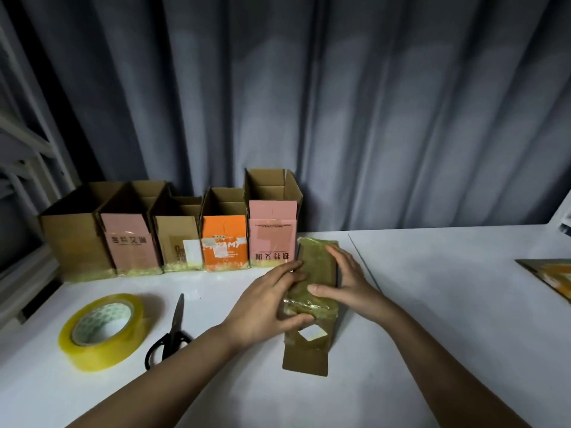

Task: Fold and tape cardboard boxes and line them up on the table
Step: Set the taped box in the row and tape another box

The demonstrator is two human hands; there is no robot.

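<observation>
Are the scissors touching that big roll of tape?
Apart. The head view shows bare white table between the scissors and the tape roll.

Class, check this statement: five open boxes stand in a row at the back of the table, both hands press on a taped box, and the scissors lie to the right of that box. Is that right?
Not quite. In the head view the scissors lie to the left of the taped box, beside the tape roll. The rest holds: five open boxes stand at the back, and the left hand and right hand press on it.
</observation>
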